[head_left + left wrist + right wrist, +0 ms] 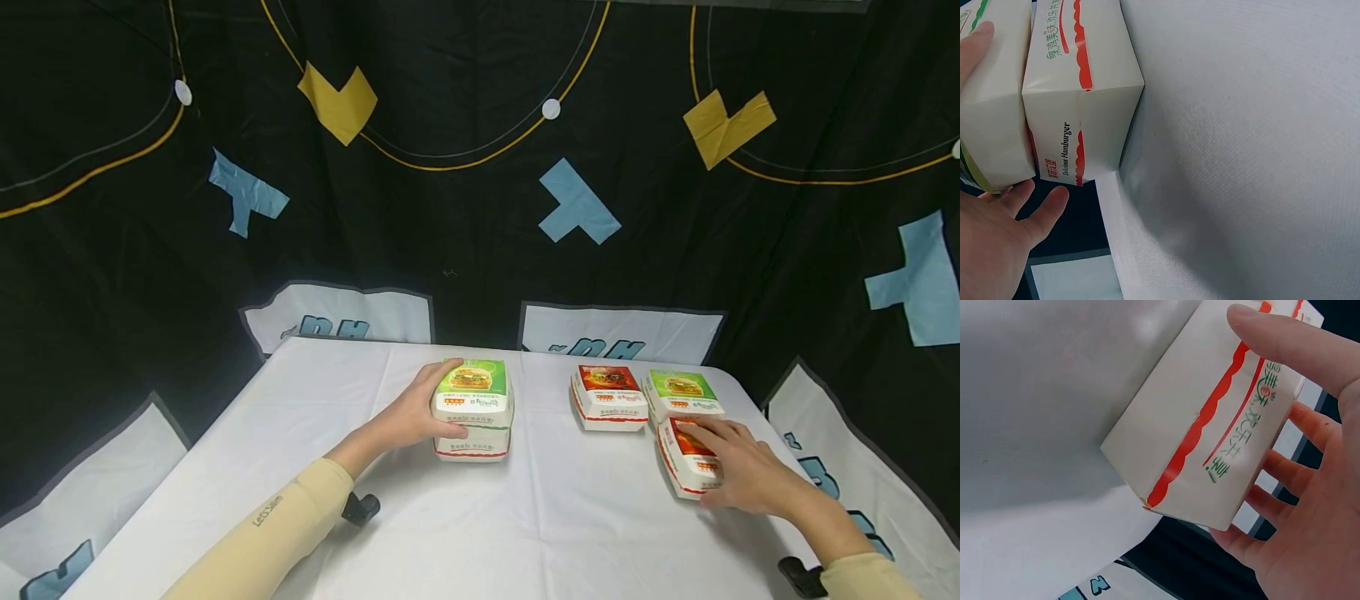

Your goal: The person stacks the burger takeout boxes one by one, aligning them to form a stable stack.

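Observation:
A green-topped hamburger box (pixel 472 392) sits on top of another white hamburger box (pixel 472 446) left of the table's middle. My left hand (pixel 417 407) grips the upper one, its thumb on the near side and its fingers round the left and far sides. In the left wrist view a thin dark seam separates the upper box from the lower box (pixel 1088 106). At the right, my right hand (pixel 750 468) holds a red-topped hamburger box (pixel 686 454). The right wrist view has the thumb on that box's printed side (pixel 1210 425) and the fingers along its top edge.
Behind the right hand's box stands another green-topped box (pixel 682 390), close against it. A red-topped box (pixel 609 400) is just left of that one. All are on a white-covered table (pixel 525 533), with a black curtain (pixel 465 225) behind.

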`<state>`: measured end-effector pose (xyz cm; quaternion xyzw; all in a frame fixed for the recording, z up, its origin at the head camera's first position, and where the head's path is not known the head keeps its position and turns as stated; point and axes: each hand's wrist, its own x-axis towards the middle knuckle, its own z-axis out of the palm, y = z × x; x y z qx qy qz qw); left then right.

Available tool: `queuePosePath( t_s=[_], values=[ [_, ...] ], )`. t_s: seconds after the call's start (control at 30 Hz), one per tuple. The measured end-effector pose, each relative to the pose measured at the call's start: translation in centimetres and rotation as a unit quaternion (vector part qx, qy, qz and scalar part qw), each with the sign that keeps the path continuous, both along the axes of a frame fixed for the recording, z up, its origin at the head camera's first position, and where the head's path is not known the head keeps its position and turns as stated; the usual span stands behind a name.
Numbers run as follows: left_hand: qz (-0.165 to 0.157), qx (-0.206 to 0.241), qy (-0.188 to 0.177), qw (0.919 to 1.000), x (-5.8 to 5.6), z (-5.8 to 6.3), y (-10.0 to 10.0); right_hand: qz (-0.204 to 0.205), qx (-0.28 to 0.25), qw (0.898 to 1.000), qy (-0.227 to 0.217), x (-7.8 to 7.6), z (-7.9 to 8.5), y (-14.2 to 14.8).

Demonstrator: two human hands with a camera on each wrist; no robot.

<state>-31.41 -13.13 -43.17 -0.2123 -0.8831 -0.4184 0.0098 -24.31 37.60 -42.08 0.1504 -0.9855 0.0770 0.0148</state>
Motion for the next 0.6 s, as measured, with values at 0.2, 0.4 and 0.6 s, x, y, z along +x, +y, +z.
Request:
queuePosePath(
  t_s=[0.2,0.4,0.6],
  values=[
    [-0.001,0.0,0.002,1.0,-0.06,-0.07,0.03,-0.002,-0.004,1.0,-0.004,-0.24,-0.15,0.14],
    [-0.002,-0.002,0.0,1.0,-0.12,-0.12,-0.01,-0.007,-0.02,1.0,-0.023,-0.28,-0.29,0.05],
    [0.002,-0.002,0.0,1.0,-0.07,-0.04,-0.03,-0.005,-0.021,0.999,-0.026,-0.42,-0.34,-0.01]
  ],
)
